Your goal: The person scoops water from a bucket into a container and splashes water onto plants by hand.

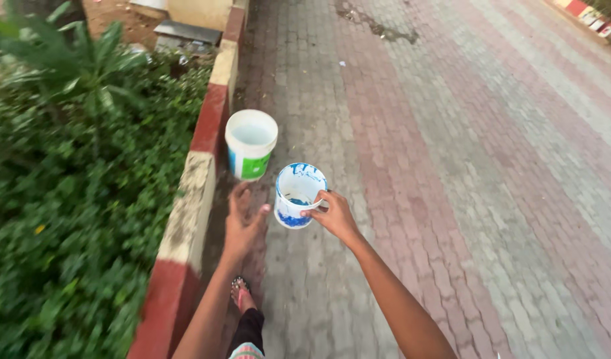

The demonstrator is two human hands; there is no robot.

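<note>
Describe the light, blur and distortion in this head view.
Head view: soft, even daylight with no hard shadows or glare; the plants at the left edge smear with motion blur; the small paint-stained bucket and right hand are fairly sharp; the paving lines fan out under wide-angle distortion.

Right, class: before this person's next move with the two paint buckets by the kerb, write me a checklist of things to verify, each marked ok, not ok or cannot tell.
1. Right hand has hold of the small blue-stained bucket: ok, fingers on its rim.
2. Left hand free: ok, open and holding nothing.
3. Small bucket upright: not ok, it is tilted.
4. Large white bucket standing upright on the paving: ok.
5. Contents of the large bucket: cannot tell.
6. Foot clear of both buckets: ok.
</note>
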